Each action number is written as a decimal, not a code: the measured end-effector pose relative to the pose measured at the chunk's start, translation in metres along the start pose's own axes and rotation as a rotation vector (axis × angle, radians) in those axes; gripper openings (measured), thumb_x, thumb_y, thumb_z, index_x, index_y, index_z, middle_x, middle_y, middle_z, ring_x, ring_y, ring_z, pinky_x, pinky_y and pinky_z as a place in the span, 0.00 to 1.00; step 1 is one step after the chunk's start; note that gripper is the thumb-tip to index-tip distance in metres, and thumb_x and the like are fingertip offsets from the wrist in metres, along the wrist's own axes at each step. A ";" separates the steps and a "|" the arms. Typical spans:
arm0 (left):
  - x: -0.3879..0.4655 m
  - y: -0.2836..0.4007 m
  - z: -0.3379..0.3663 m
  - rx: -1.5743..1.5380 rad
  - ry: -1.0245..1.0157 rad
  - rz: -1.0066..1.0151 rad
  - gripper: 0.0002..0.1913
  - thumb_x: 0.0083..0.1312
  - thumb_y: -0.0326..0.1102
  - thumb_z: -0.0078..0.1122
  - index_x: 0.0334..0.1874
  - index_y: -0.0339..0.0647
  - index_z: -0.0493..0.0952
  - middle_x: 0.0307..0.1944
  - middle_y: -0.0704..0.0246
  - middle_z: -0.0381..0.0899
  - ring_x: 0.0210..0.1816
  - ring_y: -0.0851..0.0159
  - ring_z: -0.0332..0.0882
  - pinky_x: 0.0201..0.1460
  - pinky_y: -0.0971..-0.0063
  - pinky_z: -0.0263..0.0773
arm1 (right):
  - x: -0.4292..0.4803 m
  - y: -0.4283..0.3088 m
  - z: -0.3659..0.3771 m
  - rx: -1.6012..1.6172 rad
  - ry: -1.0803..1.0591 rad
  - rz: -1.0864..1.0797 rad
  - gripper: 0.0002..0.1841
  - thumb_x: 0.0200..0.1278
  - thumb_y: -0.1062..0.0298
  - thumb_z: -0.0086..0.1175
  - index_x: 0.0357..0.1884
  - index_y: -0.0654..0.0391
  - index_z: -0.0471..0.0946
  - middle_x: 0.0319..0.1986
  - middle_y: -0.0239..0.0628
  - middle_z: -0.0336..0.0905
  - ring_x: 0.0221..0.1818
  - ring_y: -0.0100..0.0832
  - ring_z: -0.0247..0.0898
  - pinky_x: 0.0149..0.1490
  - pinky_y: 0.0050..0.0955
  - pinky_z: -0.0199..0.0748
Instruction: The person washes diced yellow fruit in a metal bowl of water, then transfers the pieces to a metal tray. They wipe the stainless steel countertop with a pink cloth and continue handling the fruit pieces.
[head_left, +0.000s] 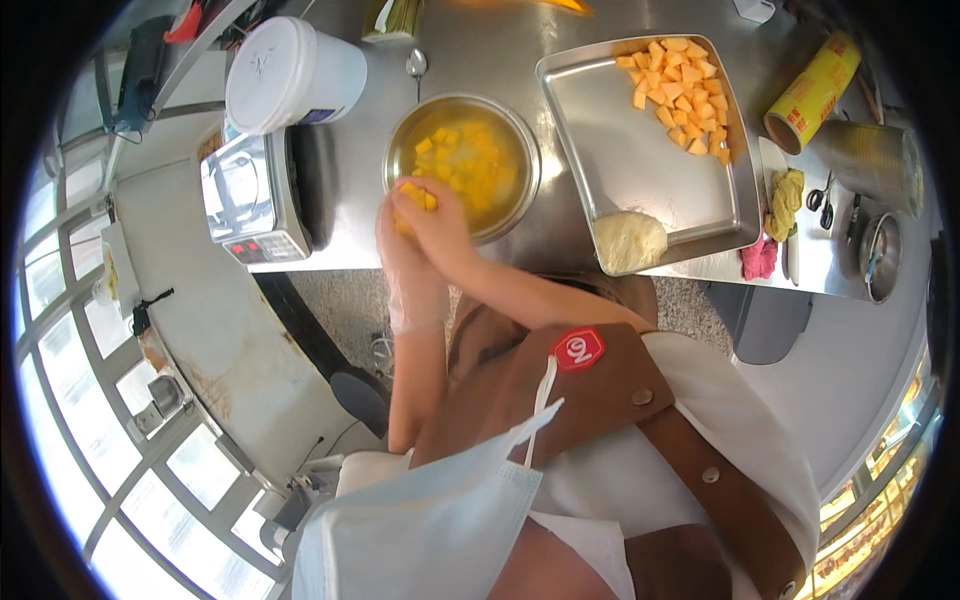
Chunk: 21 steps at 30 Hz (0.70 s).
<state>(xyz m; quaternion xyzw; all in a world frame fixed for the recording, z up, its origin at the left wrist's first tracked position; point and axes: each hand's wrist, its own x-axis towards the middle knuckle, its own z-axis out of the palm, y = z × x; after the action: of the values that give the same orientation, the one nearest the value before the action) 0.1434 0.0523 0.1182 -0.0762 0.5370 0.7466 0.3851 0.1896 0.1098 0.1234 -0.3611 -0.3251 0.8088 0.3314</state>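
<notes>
A steel bowl (530, 196) of liquid stands before me, with yellow fruit cubes (480, 161) lying in it. Over its near left rim my two hands are cupped together around a clump of yellow fruit cubes (417, 198). My left hand (401, 251), in a clear plastic glove, supports the clump from the left and below. Bare, my right hand (444, 217) closes over it from the right, fingers against the left hand. To the right is a rectangular steel tray (622, 161); orange fruit cubes (679, 90) are heaped in its far right corner, and a pale yellow rounded lump (630, 240) sits at its near left corner.
On the left stand a digital scale (255, 195) and a white lidded bucket (300, 79). A spoon (416, 66) lies behind the bowl. At right are a yellow roll (814, 94), a large can (874, 165), scissors (823, 201), cloths (784, 204) and a small steel bowl (881, 255).
</notes>
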 end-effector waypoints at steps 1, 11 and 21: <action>0.003 0.000 0.001 0.003 -0.002 -0.007 0.15 0.75 0.42 0.45 0.51 0.41 0.77 0.44 0.65 0.81 0.46 0.64 0.79 0.50 0.71 0.76 | 0.003 0.026 0.005 -0.006 0.148 0.033 0.16 0.56 0.63 0.63 0.43 0.63 0.82 0.42 0.49 0.79 0.46 0.42 0.76 0.53 0.34 0.72; 0.008 0.000 0.014 0.035 0.017 0.003 0.16 0.75 0.42 0.44 0.53 0.41 0.76 0.45 0.64 0.80 0.47 0.62 0.79 0.52 0.71 0.76 | 0.010 -0.001 0.001 -0.119 0.126 -0.050 0.12 0.54 0.66 0.61 0.38 0.63 0.83 0.37 0.49 0.81 0.44 0.44 0.76 0.52 0.38 0.71; -0.011 0.002 0.036 0.139 0.114 0.016 0.16 0.76 0.42 0.43 0.56 0.41 0.75 0.47 0.63 0.80 0.48 0.61 0.79 0.53 0.70 0.77 | 0.013 0.001 -0.002 -0.203 0.111 -0.146 0.13 0.54 0.66 0.62 0.39 0.63 0.82 0.39 0.49 0.80 0.44 0.46 0.74 0.53 0.37 0.71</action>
<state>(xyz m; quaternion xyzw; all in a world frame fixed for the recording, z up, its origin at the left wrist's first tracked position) 0.1610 0.0779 0.1401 -0.0873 0.6094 0.7050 0.3521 0.1843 0.1202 0.1167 -0.4124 -0.4117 0.7243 0.3684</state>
